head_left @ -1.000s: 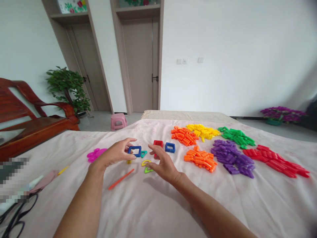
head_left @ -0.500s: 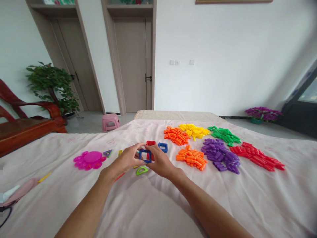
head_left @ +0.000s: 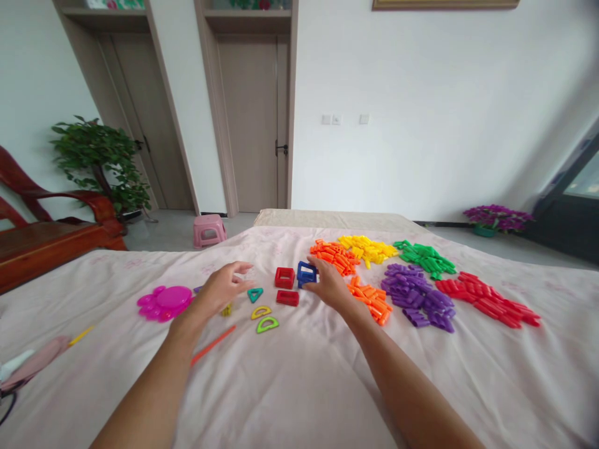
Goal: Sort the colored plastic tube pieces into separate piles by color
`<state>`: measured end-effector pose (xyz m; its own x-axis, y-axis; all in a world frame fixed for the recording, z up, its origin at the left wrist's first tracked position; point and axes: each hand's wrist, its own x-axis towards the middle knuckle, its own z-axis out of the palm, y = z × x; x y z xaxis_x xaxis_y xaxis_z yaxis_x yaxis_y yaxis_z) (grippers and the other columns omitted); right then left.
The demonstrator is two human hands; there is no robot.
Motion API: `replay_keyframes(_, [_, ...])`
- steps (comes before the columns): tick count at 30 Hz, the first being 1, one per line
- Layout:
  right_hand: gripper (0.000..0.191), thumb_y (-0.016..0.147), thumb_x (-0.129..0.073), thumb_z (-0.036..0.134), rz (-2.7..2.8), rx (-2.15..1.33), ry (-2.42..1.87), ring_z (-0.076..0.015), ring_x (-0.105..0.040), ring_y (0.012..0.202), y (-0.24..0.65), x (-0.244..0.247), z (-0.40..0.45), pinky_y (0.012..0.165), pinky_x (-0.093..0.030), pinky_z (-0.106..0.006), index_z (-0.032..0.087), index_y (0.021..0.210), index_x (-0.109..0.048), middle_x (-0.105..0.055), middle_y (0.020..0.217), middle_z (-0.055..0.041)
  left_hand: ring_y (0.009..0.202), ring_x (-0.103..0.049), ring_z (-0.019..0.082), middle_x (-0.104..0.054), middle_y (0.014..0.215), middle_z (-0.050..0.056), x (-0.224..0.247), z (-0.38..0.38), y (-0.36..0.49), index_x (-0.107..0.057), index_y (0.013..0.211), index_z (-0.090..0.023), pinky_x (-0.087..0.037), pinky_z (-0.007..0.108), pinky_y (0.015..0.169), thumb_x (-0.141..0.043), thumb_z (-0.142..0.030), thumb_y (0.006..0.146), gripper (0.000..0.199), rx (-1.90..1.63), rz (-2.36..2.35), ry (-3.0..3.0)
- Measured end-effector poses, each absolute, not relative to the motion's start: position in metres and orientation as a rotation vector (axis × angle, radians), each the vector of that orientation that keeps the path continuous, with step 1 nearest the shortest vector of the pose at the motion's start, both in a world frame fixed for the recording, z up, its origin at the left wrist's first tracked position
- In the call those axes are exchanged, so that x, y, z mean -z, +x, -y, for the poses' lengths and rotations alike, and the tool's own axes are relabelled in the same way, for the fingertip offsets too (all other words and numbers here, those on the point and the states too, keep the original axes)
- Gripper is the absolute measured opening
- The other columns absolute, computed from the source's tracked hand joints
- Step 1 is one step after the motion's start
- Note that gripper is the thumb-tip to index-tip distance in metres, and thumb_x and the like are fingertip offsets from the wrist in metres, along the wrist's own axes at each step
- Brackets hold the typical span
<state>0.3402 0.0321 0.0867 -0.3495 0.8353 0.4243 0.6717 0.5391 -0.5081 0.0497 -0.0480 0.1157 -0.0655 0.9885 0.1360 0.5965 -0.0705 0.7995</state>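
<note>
My right hand (head_left: 329, 284) grips a blue square frame tile (head_left: 306, 275) between thumb and fingers, at the spot where another blue square lay; they overlap there. To its left are two red frame pieces, a square stack (head_left: 284, 278) and a flatter one (head_left: 287, 298). My left hand (head_left: 229, 285) is held above the cloth with fingers apart and nothing in them. Near it lie a teal triangle (head_left: 255, 294), a yellow half-round frame (head_left: 261, 312) and a lime half-round frame (head_left: 267, 324). Small yellow pieces (head_left: 227, 309) are partly hidden by the left hand.
Piles of orange (head_left: 369, 300), yellow (head_left: 367, 248), green (head_left: 425, 259), purple (head_left: 416, 294) and red tube pieces (head_left: 486, 298) spread at the right. A magenta paw-shaped plastic item (head_left: 171, 300) and an orange stick (head_left: 213, 345) lie left on the pale cloth (head_left: 276, 393).
The blue square has moved right from between both hands to the other blue square, held by my right hand. My left hand has let go and drawn left, uncovering the red pieces and teal triangle.
</note>
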Motion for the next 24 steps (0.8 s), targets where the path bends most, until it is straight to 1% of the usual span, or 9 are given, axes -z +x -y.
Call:
replay_keyframes(3, [0.071, 0.071, -0.078, 0.022, 2.135, -0.275, -1.334, -0.0296, -0.058, 0.124, 0.354, -0.078, -0.049, 0.105, -0.043, -0.043, 0.019, 0.138, -0.054, -0.063, 0.133, -0.0126, 0.098, -0.069, 0.028, -0.073, 0.112, 0.013, -0.104, 0.041, 0.009, -0.070, 0.109, -0.016, -0.052, 0.034, 0.085, -0.069, -0.052, 0.068, 0.055, -0.869, -2.016, 1.693])
replay_keyframes(5, [0.072, 0.071, -0.078, 0.023, 2.164, -0.269, -1.385, -0.0300, -0.057, 0.124, 0.357, -0.071, -0.055, 0.106, -0.042, -0.043, 0.018, 0.139, -0.054, -0.063, 0.134, -0.0127, 0.096, -0.069, 0.029, -0.074, 0.107, 0.014, -0.096, 0.038, -0.010, -0.070, 0.105, -0.016, -0.051, 0.035, 0.084, -0.068, -0.054, 0.067, 0.053, -0.742, -2.127, 1.646])
replay_keyframes(8, [0.073, 0.071, -0.078, 0.023, 2.190, -0.284, -1.426, -0.0302, -0.057, 0.123, 0.356, -0.065, -0.060, 0.105, -0.043, -0.042, 0.018, 0.140, -0.053, -0.062, 0.135, -0.0127, 0.099, -0.069, 0.029, -0.074, 0.106, 0.013, -0.088, 0.039, -0.019, -0.068, 0.106, -0.016, -0.051, 0.033, 0.082, -0.064, -0.061, 0.070, 0.059, -0.706, -2.068, 1.604])
replay_keyframes(11, [0.074, 0.071, -0.078, 0.023, 2.202, -0.292, -1.423, -0.0298, -0.056, 0.125, 0.353, -0.063, -0.061, 0.105, -0.042, -0.042, 0.020, 0.141, -0.053, -0.062, 0.136, -0.0121, 0.097, -0.070, 0.028, -0.074, 0.105, 0.012, -0.087, 0.041, -0.012, -0.064, 0.115, -0.017, -0.051, 0.032, 0.079, -0.065, -0.064, 0.069, 0.065, -0.700, -1.999, 1.568])
replay_keyframes(14, [0.075, 0.072, -0.079, 0.024, 2.219, -0.313, -1.416, -0.0296, -0.055, 0.126, 0.351, -0.063, -0.062, 0.105, -0.042, -0.041, 0.020, 0.142, -0.053, -0.062, 0.135, -0.0125, 0.091, -0.071, 0.028, -0.073, 0.105, 0.012, -0.087, 0.041, -0.002, -0.062, 0.120, -0.018, -0.051, 0.032, 0.075, -0.072, -0.057, 0.064, 0.068, -0.623, -2.064, 1.569])
replay_keyframes(19, [0.077, 0.070, -0.079, 0.022, 2.232, -0.373, -1.360, -0.0288, -0.057, 0.125, 0.351, -0.057, -0.065, 0.105, -0.042, -0.040, 0.018, 0.143, -0.052, -0.063, 0.134, -0.0140, 0.088, -0.071, 0.027, -0.073, 0.098, 0.010, -0.084, 0.038, 0.003, -0.065, 0.113, -0.018, -0.052, 0.032, 0.075, -0.071, -0.035, 0.063, 0.053, -0.619, -2.152, 1.567])
replay_keyframes(21, [0.078, 0.070, -0.079, 0.023, 2.231, -0.393, -1.321, -0.0280, -0.057, 0.125, 0.352, -0.056, -0.066, 0.106, -0.042, -0.040, 0.017, 0.143, -0.052, -0.062, 0.135, -0.0143, 0.085, -0.070, 0.026, -0.073, 0.097, 0.010, -0.087, 0.039, 0.001, -0.065, 0.110, -0.016, -0.052, 0.032, 0.072, -0.070, -0.028, 0.061, 0.051, -0.668, -2.129, 1.505])
replay_keyframes(24, [0.075, 0.072, -0.080, 0.029, 2.201, -0.323, -1.287, -0.0290, -0.055, 0.128, 0.350, -0.062, -0.064, 0.108, -0.040, -0.043, 0.018, 0.141, -0.054, -0.061, 0.137, -0.0141, 0.082, -0.070, 0.024, -0.073, 0.099, 0.011, -0.099, 0.045, 0.001, -0.063, 0.113, -0.013, -0.049, 0.028, 0.063, -0.070, -0.031, 0.060, 0.056, -0.805, -1.960, 1.385])
